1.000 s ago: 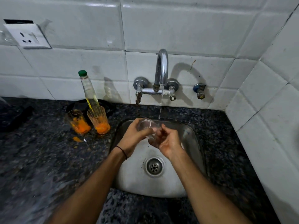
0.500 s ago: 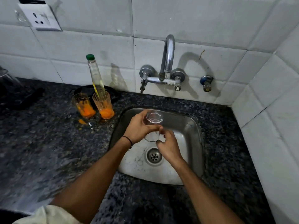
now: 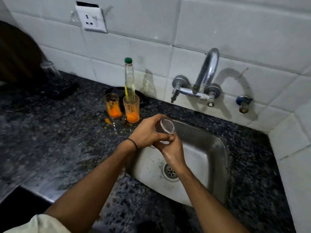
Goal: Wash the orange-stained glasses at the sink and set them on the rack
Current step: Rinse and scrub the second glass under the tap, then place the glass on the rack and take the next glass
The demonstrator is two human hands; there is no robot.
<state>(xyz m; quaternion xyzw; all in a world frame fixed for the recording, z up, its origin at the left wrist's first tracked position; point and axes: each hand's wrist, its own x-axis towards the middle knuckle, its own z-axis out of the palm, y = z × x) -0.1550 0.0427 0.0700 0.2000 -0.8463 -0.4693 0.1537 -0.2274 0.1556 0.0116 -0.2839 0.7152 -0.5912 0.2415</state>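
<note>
— Where do we log the clear glass (image 3: 165, 127)?
— Over the left edge of the steel sink (image 3: 217, 148), tipped on its side, one round end turned up and right toward us. It looks clean; no orange that we can see.

— Grip?
— Both hands closed on it. Left hand (image 3: 148, 133) wraps over the top and side, a black band at the wrist. Right hand (image 3: 173, 148) cups it from below, thumb pressed on the lower wall.

— The rest of the glasses?
— We count two stained glasses, upright on the dark speckled counter (image 3: 50, 140) just left of the sink: left stained glass (image 3: 113, 106) and right stained glass (image 3: 131, 109), close together, orange pooled in each bottom. An orange spill (image 3: 108, 121) on the counter in front of the left one.

— Behind them?
— A green-capped bottle (image 3: 129, 76) on a black dish (image 3: 143, 98), near the tiled wall.

— Farther out?
— Faucet (image 3: 207, 71) on the wall above the sink; we see no stream. Wall socket (image 3: 91, 19) upper left. One upturned glass (image 3: 52, 71) at far left, blurred.
</note>
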